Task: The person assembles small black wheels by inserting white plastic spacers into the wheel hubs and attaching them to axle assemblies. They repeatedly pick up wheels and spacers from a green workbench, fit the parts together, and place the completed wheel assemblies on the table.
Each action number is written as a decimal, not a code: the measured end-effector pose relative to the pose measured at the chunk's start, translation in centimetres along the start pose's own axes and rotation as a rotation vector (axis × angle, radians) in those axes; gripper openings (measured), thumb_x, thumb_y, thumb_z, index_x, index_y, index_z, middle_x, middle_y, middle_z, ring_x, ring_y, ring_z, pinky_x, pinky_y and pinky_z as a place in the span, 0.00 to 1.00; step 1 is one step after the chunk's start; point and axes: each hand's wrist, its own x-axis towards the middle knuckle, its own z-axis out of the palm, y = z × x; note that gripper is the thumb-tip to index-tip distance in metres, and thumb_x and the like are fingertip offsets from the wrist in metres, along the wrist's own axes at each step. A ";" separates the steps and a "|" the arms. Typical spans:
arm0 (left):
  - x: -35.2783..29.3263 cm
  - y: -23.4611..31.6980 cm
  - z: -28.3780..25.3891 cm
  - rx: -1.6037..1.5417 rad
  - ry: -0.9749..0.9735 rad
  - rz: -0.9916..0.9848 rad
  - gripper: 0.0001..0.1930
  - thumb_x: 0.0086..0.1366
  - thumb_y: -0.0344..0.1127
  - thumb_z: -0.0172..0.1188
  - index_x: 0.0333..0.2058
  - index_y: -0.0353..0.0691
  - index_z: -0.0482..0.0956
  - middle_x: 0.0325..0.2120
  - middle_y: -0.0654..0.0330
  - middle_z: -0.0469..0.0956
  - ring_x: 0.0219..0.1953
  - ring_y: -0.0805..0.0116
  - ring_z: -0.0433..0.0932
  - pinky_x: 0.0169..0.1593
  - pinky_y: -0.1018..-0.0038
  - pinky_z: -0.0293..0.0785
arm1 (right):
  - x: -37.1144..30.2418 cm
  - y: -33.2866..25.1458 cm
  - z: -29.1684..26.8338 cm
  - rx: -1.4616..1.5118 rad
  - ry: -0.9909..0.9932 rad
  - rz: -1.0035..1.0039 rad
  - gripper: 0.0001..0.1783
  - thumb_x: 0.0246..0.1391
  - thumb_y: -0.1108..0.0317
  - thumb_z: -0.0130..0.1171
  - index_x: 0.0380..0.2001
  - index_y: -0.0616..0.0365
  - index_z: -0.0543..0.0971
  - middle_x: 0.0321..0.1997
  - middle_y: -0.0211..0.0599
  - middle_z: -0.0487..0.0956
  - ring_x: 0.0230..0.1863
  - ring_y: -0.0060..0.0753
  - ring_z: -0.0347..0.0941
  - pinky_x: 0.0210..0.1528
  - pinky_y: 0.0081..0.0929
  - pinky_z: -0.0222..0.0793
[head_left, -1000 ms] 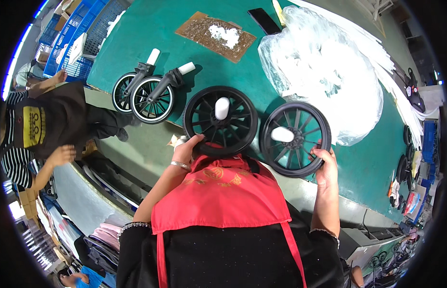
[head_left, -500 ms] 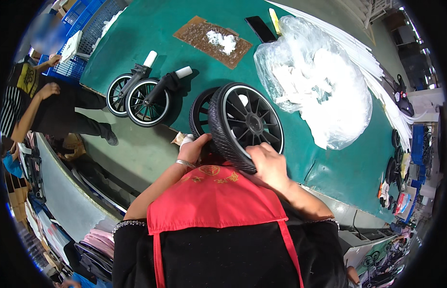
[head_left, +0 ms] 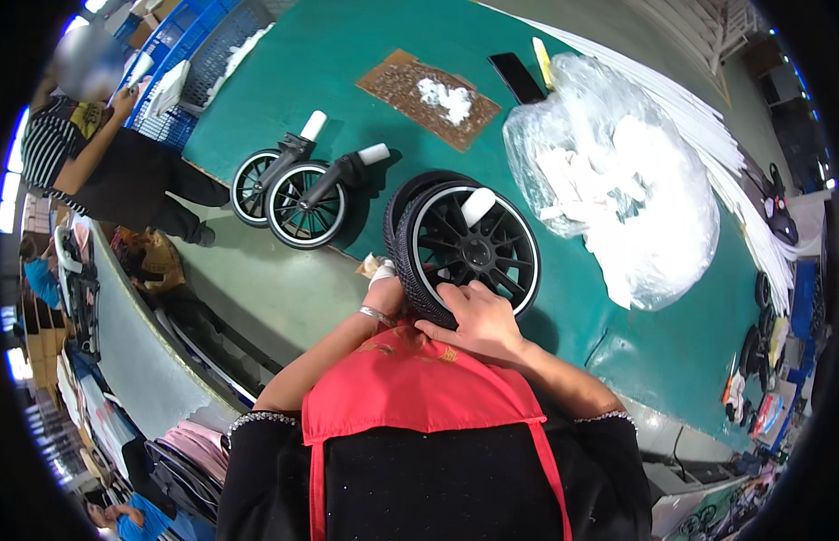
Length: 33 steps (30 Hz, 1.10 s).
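Observation:
At the green table's near edge stand two large black spoked wheels (head_left: 476, 252), close together with treaded tyres. The front one has a pale ring. A white cylindrical piece (head_left: 478, 206) shows at its upper spokes; how it is attached cannot be made out. My right hand (head_left: 481, 320) grips the front wheel's lower rim, fingers over the spokes and thumb at the tyre. Closed against the pair's left side is my left hand (head_left: 383, 293), a white wrap on one finger and its fingertips partly hidden. Two smaller wheels on dark forks (head_left: 308, 204) with white stems rest to the left.
A brown board (head_left: 428, 97) bearing white grease-like matter lies on the green table (head_left: 320, 72), near a dark phone (head_left: 517, 78) and a yellow-white tube (head_left: 541, 63). A clear bag of white parts (head_left: 618, 180) fills the right. Another person (head_left: 104, 153) stands left, by blue crates (head_left: 212, 63).
The large wheels have turned so that the front face shows more squarely and the rear wheel less. My right hand has slid toward the lower left of the rim. The whole view has shifted.

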 end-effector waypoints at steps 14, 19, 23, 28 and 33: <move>-4.5 17.3 2.4 -0.249 0.149 0.276 0.09 0.69 0.36 0.54 0.43 0.40 0.76 0.37 0.57 0.80 0.36 0.62 0.81 0.38 0.63 0.81 | 0.2 3.4 -4.7 0.206 0.736 0.056 0.13 0.54 0.77 0.57 0.44 0.65 0.72 0.44 0.45 0.75 0.44 0.39 0.71 0.52 0.32 0.67; -0.3 27.5 -2.5 -0.417 0.077 0.280 0.09 0.69 0.38 0.54 0.43 0.40 0.76 0.37 0.57 0.80 0.36 0.62 0.81 0.38 0.62 0.81 | 1.8 2.4 0.9 0.296 0.708 0.280 0.09 0.55 0.79 0.57 0.40 0.63 0.75 0.39 0.38 0.76 0.39 0.30 0.73 0.45 0.26 0.70; 14.4 36.8 -15.6 -0.340 0.113 0.272 0.12 0.68 0.43 0.56 0.40 0.41 0.78 0.35 0.58 0.81 0.34 0.62 0.81 0.37 0.64 0.80 | 7.0 0.3 6.1 0.435 0.733 0.407 0.10 0.52 0.76 0.62 0.39 0.60 0.78 0.34 0.40 0.79 0.35 0.37 0.76 0.40 0.29 0.72; 17.2 36.3 -21.9 1.344 0.787 0.505 0.24 0.59 0.50 0.60 0.44 0.33 0.75 0.45 0.44 0.79 0.46 0.48 0.79 0.49 0.60 0.73 | 12.9 -0.8 12.3 0.392 0.283 0.479 0.23 0.51 0.61 0.67 0.48 0.57 0.74 0.37 0.38 0.81 0.37 0.38 0.78 0.40 0.31 0.74; 4.1 27.6 -25.4 1.377 0.643 0.663 0.47 0.53 0.58 0.68 0.60 0.28 0.61 0.59 0.38 0.63 0.64 0.44 0.61 0.63 0.57 0.60 | 19.0 -3.3 16.5 0.667 0.164 0.656 0.52 0.52 0.50 0.67 0.67 0.65 0.48 0.58 0.60 0.70 0.51 0.42 0.74 0.51 0.32 0.71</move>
